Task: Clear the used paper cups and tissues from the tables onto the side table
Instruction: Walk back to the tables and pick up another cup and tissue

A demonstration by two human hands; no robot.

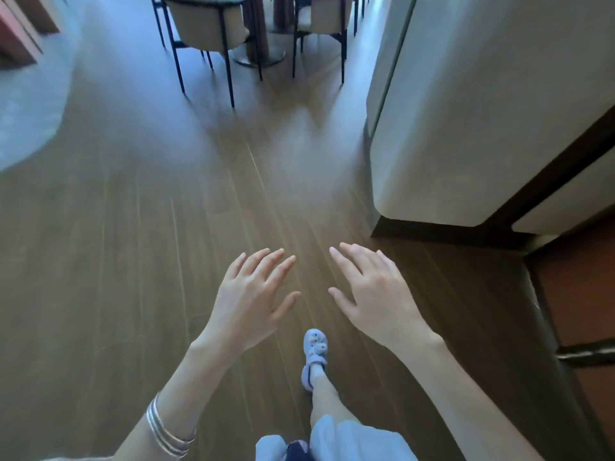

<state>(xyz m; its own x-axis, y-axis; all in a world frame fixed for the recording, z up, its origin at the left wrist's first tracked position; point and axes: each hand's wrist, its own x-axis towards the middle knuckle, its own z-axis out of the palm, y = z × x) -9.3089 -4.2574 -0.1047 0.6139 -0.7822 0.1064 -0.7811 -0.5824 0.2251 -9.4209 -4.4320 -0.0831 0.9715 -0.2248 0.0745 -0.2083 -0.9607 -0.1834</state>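
Pale skirt cloth (pixel 349 437) and one light sandal (pixel 314 352) sit at the bottom centre of the frame, closest to me, over a wide wooden floor (pixel 116 261) that fills most of the picture. At the right a big cream partition (pixel 466 111) rises, and at the top centre stands a round pedestal table (pixel 263 44) with a chair on the left (pixel 206 24) and a chair on the right (pixel 324 18); its top is cut off by the frame. Lower centre, my left hand (pixel 253 294) and my right hand (pixel 372 294) hang palm down with fingers spread, both released and grasping nothing; silver bangles (pixel 166 430) ring the left forearm. No paper cups or tissues show anywhere, nor the side table, so I cannot say where they lie. I judge cups will be light and thin-walled, easily crushed, perhaps holding dregs: best pinched gently round the upper wall and kept upright. Tissues should be soft and weightless, so I would bunch them in the fingers.
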